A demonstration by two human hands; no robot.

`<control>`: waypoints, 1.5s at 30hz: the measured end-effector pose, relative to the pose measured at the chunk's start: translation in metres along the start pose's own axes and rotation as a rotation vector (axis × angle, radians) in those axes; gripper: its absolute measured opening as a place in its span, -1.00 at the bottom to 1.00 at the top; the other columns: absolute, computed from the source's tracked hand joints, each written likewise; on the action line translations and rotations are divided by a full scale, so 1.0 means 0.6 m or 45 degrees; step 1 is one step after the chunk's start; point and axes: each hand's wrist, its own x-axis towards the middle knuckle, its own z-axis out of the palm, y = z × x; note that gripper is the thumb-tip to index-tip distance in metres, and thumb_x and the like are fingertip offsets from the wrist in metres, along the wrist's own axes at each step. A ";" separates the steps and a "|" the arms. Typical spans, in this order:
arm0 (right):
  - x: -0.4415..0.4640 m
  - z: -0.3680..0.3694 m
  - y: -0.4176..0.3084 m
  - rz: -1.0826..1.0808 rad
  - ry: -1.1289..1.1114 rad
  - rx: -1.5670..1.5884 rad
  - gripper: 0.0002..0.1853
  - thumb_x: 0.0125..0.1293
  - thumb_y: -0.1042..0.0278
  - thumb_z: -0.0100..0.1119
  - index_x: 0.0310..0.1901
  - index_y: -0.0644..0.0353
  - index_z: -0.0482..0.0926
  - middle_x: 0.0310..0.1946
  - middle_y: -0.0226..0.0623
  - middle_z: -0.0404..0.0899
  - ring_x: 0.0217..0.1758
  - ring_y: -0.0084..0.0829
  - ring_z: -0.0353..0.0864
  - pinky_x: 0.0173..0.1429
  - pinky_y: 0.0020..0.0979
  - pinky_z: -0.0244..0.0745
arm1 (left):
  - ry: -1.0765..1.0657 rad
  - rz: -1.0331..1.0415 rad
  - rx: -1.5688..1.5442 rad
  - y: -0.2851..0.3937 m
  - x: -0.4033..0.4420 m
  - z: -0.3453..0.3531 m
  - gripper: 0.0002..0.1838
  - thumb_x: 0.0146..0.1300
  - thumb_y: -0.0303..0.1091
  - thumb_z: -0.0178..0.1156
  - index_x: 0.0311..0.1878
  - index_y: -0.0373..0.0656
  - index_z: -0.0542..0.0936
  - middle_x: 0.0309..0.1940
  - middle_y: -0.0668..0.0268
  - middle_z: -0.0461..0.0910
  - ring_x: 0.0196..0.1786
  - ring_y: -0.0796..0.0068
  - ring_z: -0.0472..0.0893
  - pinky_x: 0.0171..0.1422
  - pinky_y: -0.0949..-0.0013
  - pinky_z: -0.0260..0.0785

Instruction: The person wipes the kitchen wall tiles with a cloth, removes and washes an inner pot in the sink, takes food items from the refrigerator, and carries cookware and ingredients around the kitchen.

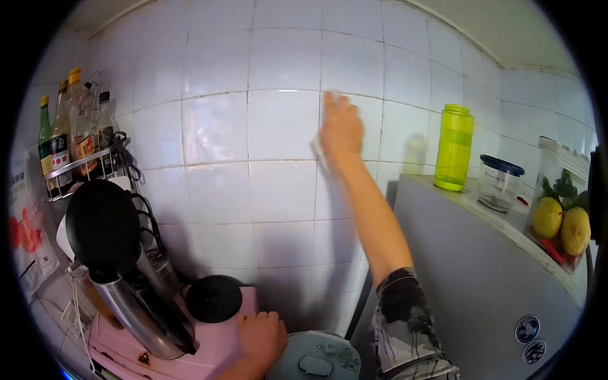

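Note:
My right hand (342, 126) presses against the white tiled wall (283, 126), arm stretched up and forward. A small whitish cloth (318, 147) shows at the left side of its palm; most of it is hidden under the hand. Low in the view, my left hand (263, 339) is curled at the right edge of a pink tabletop (218, 339). Its fingertips are hidden, so what lies under them cannot be made out. Just beyond that hand is a round black lid or pan (214, 299).
A steel kettle (142, 316) stands on the left, below a rack (79, 166) of sauce bottles. At right, a grey cabinet (468, 266) bears a green bottle (454, 149), a lidded jar (499, 183) and a container of yellow fruit (560, 221). A grey-green appliance (313, 361) sits below.

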 end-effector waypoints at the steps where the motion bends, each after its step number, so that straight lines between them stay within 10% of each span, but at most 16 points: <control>1: -0.006 -0.006 0.042 0.133 -0.014 -0.022 -0.42 0.09 0.51 0.05 0.23 0.05 0.37 0.04 -0.13 0.39 -0.02 -0.14 0.43 -0.02 -0.23 0.48 | 0.002 0.006 0.001 0.000 0.000 -0.002 -0.85 0.10 -0.23 0.18 -0.46 -0.07 0.59 -0.43 0.25 0.62 -0.29 0.24 0.60 0.00 0.07 0.21; 10: -0.132 -0.021 0.056 0.594 -0.001 0.129 -0.44 0.16 0.49 0.05 0.26 0.00 0.34 0.06 -0.05 0.36 0.02 -0.03 0.40 0.01 -0.13 0.45 | 0.069 0.104 -0.076 0.009 -0.004 -0.012 -0.86 0.10 -0.24 0.18 -0.42 -0.09 0.60 -0.44 0.25 0.61 -0.31 0.23 0.58 -0.04 0.09 0.21; 19: -0.475 -0.009 0.010 0.202 -0.123 0.281 -0.43 0.05 0.56 0.12 0.17 -0.08 0.49 0.03 -0.06 0.44 -0.10 -0.09 0.46 -0.07 -0.19 0.44 | 0.072 0.104 -0.028 0.012 -0.002 -0.010 -0.86 0.07 -0.24 0.20 -0.44 -0.09 0.60 -0.47 0.26 0.61 -0.34 0.24 0.58 -0.07 0.11 0.21; 31: -0.160 0.025 -0.048 0.185 0.180 0.345 -0.46 0.03 0.51 0.14 0.13 0.00 0.49 -0.02 -0.15 0.44 -0.12 -0.15 0.44 -0.12 -0.26 0.46 | 0.173 0.174 -0.052 0.006 -0.004 0.001 -0.85 0.03 -0.26 0.22 -0.52 -0.08 0.52 -0.55 0.29 0.55 -0.40 0.26 0.54 -0.16 0.15 0.17; 45: -0.356 0.023 0.042 -0.210 -0.001 0.251 -0.42 0.07 0.49 0.10 0.21 -0.02 0.43 -0.08 -0.08 0.46 -0.20 -0.14 0.48 -0.17 -0.21 0.45 | 0.009 0.052 -0.093 -0.005 0.001 -0.009 -0.86 0.09 -0.26 0.17 -0.43 -0.11 0.60 -0.45 0.24 0.61 -0.30 0.21 0.59 -0.04 0.06 0.21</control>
